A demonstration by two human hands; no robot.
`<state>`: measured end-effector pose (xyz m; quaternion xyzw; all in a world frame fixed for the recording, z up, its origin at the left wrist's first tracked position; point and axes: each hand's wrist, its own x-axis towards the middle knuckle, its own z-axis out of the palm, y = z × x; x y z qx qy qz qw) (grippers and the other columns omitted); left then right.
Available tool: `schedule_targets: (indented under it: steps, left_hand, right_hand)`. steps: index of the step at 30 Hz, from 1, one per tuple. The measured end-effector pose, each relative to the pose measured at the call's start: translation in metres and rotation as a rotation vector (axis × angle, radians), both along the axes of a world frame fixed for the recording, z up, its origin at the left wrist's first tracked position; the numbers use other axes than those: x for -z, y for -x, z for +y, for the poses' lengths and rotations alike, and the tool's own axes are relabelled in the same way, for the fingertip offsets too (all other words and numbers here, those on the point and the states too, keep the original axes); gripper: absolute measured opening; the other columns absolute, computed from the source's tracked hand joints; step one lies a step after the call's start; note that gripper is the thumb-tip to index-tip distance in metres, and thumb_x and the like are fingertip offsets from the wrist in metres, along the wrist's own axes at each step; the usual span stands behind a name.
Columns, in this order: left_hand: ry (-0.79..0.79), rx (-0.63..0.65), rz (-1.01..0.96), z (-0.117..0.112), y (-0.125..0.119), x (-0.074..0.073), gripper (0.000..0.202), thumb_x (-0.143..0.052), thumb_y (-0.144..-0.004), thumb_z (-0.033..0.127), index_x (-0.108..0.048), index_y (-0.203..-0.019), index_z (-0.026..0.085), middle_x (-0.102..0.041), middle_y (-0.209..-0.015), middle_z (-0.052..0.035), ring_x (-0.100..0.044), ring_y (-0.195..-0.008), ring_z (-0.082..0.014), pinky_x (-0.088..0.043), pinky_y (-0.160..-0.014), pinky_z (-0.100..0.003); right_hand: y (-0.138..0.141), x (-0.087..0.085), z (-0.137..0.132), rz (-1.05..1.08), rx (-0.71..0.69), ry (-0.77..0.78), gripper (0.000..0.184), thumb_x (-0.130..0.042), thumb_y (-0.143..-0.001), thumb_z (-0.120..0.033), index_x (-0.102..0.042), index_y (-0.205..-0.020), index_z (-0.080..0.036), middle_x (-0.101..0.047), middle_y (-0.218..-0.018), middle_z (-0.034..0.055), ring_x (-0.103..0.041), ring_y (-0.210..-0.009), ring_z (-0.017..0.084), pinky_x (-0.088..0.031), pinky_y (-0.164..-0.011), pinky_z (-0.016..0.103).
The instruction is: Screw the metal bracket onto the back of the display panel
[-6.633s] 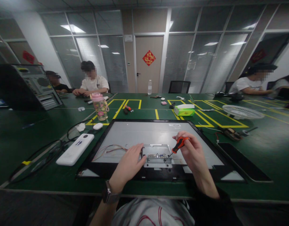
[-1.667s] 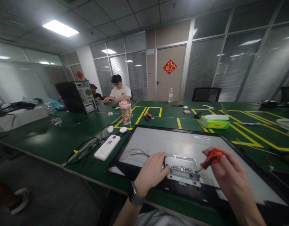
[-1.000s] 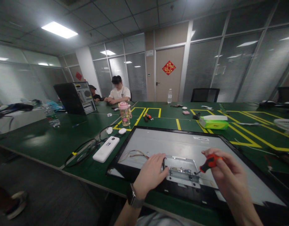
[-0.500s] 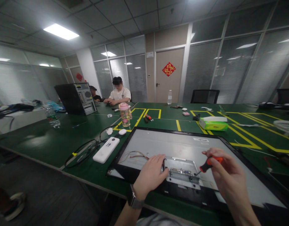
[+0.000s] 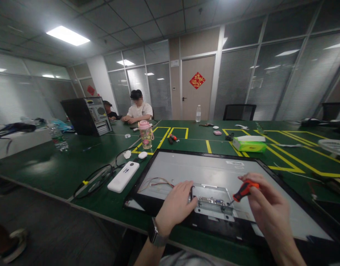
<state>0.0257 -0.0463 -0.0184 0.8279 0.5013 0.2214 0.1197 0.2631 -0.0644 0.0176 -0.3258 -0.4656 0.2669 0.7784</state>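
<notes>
A monitor panel [image 5: 203,168] lies face down on the green table, black frame around a grey metal back. Near its front edge sits a small metal bracket with connector ports [image 5: 213,201]. My left hand [image 5: 177,205] rests on the bracket's left side, fingers curled against it, a watch on the wrist. My right hand [image 5: 265,205] is closed round a small orange-and-black screwdriver [image 5: 243,189], whose tip touches the bracket's right end. Thin coloured wires [image 5: 156,181] run across the panel left of the bracket.
A white power bank [image 5: 123,176] and black cables [image 5: 95,179] lie left of the panel. Farther back stand a pink-lidded bottle [image 5: 146,133], a green tissue box [image 5: 249,144], a water bottle [image 5: 198,113] and a PC case [image 5: 87,115]. Two people sit at the far left.
Since 6.6 s ago my head has turned left and up, showing more of the room. Both hands stay at the bracket; the screwdriver has turned slightly in my right fingers.
</notes>
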Motion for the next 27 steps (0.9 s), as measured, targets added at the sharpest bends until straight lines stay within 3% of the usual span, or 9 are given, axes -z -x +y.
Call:
schedule_targets:
  steps: [8, 13, 18, 27]
  left_hand:
    - [-0.009, -0.003, 0.007, -0.0006, 0.0005, -0.0005, 0.049, -0.049, -0.091, 0.034, -0.048, -0.138, 0.019, -0.055, -0.140, -0.0080, -0.050, -0.129, -0.0234, -0.033, -0.113, -0.037]
    - [0.003, -0.002, 0.013, -0.0024, 0.0007, -0.0028, 0.050, -0.048, -0.093, 0.036, -0.047, -0.139, 0.017, -0.054, -0.141, -0.0088, -0.048, -0.130, -0.0239, -0.033, -0.113, -0.037]
    - [-0.004, 0.008, 0.004, -0.0046, 0.0010, -0.0055, 0.050, -0.047, -0.094, 0.035, -0.047, -0.140, 0.015, -0.054, -0.141, -0.0101, -0.049, -0.130, -0.0235, -0.033, -0.114, -0.037]
    - [-0.014, 0.003, 0.019, -0.0058, 0.0009, -0.0067, 0.050, -0.048, -0.095, 0.035, -0.047, -0.140, 0.013, -0.054, -0.141, -0.0113, -0.048, -0.130, -0.0240, -0.033, -0.114, -0.039]
  right_hand:
    - [-0.0005, -0.0013, 0.0003, 0.057, -0.049, 0.009, 0.021, -0.085, -0.062, -0.035, -0.069, -0.070, -0.023, -0.062, -0.078, 0.0013, -0.063, -0.074, 0.017, -0.056, -0.062, 0.028]
    - [-0.0007, 0.0038, -0.0011, 0.096, -0.121, 0.156, 0.029, -0.081, -0.068, -0.042, -0.076, -0.090, -0.025, -0.072, -0.084, 0.0055, -0.068, -0.077, 0.019, -0.056, -0.063, 0.028]
    - [-0.0004, 0.0039, -0.0027, 0.142, -0.232, 0.133, 0.024, -0.076, -0.075, -0.040, -0.076, -0.092, -0.023, -0.073, -0.089, 0.0072, -0.070, -0.080, 0.020, -0.058, -0.070, 0.030]
    - [-0.0008, 0.0035, 0.0005, 0.114, -0.095, 0.057, 0.022, -0.085, -0.063, -0.032, -0.070, -0.078, -0.024, -0.063, -0.091, 0.0008, -0.066, -0.081, 0.014, -0.056, -0.068, 0.021]
